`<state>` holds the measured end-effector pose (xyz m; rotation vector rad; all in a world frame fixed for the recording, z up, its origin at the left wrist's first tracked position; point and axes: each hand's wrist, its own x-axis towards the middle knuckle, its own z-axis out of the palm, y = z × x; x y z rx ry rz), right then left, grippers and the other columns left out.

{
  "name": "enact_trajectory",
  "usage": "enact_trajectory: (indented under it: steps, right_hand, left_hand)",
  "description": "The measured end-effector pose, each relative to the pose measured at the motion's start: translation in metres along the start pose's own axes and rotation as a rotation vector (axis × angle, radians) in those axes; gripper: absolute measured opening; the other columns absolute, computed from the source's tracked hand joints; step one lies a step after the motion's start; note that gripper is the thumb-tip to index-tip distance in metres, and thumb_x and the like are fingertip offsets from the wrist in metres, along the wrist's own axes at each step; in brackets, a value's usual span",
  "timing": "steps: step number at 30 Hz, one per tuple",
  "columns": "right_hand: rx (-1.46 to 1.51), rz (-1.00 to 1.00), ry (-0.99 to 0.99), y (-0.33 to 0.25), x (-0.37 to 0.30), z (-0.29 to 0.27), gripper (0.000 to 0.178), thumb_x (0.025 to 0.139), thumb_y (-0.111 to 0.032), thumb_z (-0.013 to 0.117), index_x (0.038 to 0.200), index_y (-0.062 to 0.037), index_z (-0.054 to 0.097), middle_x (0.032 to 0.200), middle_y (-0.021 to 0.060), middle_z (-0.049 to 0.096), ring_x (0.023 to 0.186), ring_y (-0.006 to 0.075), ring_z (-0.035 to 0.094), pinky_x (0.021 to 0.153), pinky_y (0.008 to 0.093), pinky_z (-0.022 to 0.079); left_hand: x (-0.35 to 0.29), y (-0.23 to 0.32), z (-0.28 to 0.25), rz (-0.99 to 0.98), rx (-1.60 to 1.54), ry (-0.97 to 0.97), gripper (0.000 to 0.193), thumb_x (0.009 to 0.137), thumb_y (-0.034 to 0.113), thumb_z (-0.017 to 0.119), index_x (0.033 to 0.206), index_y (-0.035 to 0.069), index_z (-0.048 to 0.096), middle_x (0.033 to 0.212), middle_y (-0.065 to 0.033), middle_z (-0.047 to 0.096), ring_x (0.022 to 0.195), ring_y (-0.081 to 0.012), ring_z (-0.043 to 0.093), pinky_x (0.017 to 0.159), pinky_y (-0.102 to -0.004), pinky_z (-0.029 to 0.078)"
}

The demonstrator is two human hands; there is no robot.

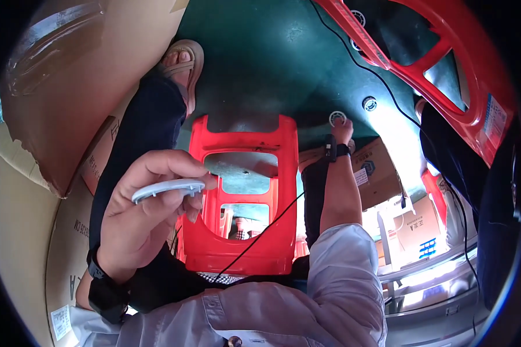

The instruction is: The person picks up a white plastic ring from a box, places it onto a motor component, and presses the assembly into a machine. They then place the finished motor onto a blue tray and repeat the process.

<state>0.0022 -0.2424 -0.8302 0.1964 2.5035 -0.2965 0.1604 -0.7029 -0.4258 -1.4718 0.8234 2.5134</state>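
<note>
My left hand [142, 202] is raised on the left, its fingers and thumb pinching a thin, curved, pale grey plastic cover [169, 187] with small tabs along its lower edge. My right arm reaches out toward the green floor. There my right hand [344, 134] has its fingers closed on the near edge of a white ring-shaped part [334, 115] with a dark, slotted middle. A little to the right lies a similar ring [369, 104]. Two more such rings [358, 18] show at the top, partly behind a red stool leg.
A red plastic stool [243, 261] stands between my legs. Large cardboard boxes [92, 63] crowd the left side. Another red stool [474, 63] fills the upper right, beside a dark-trousered leg [457, 156]. A thin black cable [391, 95] crosses the floor. A smaller carton [382, 173] sits near my right forearm.
</note>
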Motion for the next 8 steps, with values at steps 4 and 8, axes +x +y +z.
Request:
enact_trajectory:
  steps: [4, 8]
  right_hand:
    - [0.194, -0.095, 0.06, 0.033, 0.065, -0.059, 0.033, 0.087, -0.024, 0.066, 0.115, -0.0074, 0.058, 0.107, 0.0165, 0.066, 0.087, 0.029, 0.065, 0.075, 0.0377, 0.054]
    - [0.556, 0.003, 0.027, 0.01, 0.084, -0.075, 0.039, 0.082, -0.014, 0.064, 0.119, -0.0065, 0.055, 0.108, 0.0189, 0.065, 0.086, 0.0376, 0.065, 0.079, 0.0489, 0.055]
  left_hand:
    - [0.005, -0.007, -0.003, -0.008, -0.093, -0.009, 0.02, 0.097, 0.014, 0.052, 0.115, 0.004, 0.054, 0.094, -0.0124, 0.065, 0.08, -0.0185, 0.059, 0.075, -0.0318, 0.046]
    - [0.005, -0.029, -0.023, -0.13, -0.087, -0.005, 0.04, 0.094, 0.027, 0.062, 0.121, -0.001, 0.055, 0.098, -0.0143, 0.066, 0.09, -0.0213, 0.066, 0.083, -0.0313, 0.05]
